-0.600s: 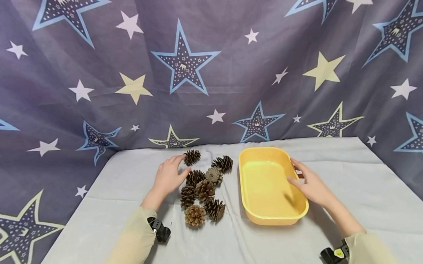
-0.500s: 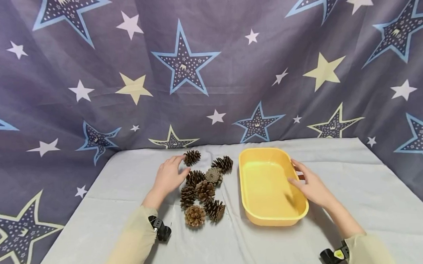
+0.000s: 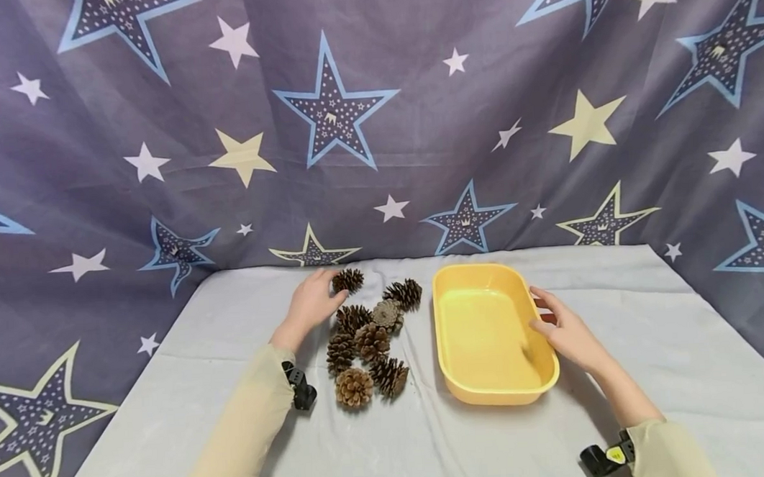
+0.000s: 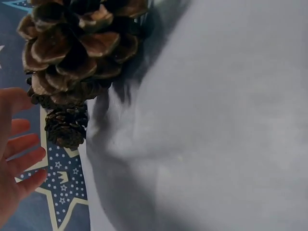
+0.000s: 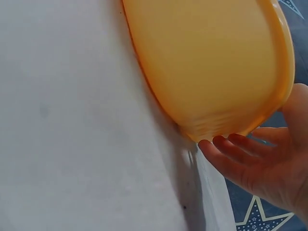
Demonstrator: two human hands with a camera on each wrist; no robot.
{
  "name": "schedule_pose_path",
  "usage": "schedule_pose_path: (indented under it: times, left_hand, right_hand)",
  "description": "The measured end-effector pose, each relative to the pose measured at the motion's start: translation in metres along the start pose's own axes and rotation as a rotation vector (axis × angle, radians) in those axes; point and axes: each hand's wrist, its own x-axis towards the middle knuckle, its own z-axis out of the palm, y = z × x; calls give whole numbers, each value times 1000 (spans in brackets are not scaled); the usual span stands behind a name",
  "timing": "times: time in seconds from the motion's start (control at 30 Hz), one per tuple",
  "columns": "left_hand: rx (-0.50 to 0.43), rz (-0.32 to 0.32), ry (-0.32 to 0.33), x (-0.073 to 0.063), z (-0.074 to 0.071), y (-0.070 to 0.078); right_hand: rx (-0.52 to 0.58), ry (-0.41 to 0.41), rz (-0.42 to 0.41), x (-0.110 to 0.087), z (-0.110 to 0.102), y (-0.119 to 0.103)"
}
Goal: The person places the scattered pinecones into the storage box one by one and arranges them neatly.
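Several brown pinecones [image 3: 371,342] lie in a loose group left of centre in the head view. The farthest pinecone [image 3: 348,280] is beside my left hand [image 3: 310,300], its fingers loosely spread around the cone's left side. In the left wrist view, the left fingers [image 4: 25,161] are extended near a small pinecone [image 4: 66,126], with a gap between them. A yellow plastic basin [image 3: 491,334] stands to the right of the cones. My right hand [image 3: 571,336] holds its right side, thumb at the rim. In the right wrist view, the fingertips [image 5: 206,144] touch the basin's outer wall.
A pale cloth covers the table [image 3: 400,454], with a star-patterned curtain [image 3: 376,123] behind its back edge. One lighter, greyish cone [image 3: 386,313] sits within the group. Black wrist cameras are strapped to both forearms.
My left hand has moved slightly forward and right, closer around the farthest pinecone. The right thumb has drawn back a little toward the basin's rim. The basin and cones stay in place.
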Motion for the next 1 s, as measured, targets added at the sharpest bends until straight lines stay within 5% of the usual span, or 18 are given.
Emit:
schedule_pose_path:
  times: [0.37, 0.83, 1.0]
  left_hand:
    - [17, -14, -43, 19, 9, -2]
    - [111, 96, -81, 30, 20, -2]
    - [105, 79, -95, 35, 20, -2]
  right_hand:
    - [77, -16, 7, 3, 3, 4]
    - [164, -32, -12, 0, 1, 9]
    - [200, -50, 7, 1, -2, 10]
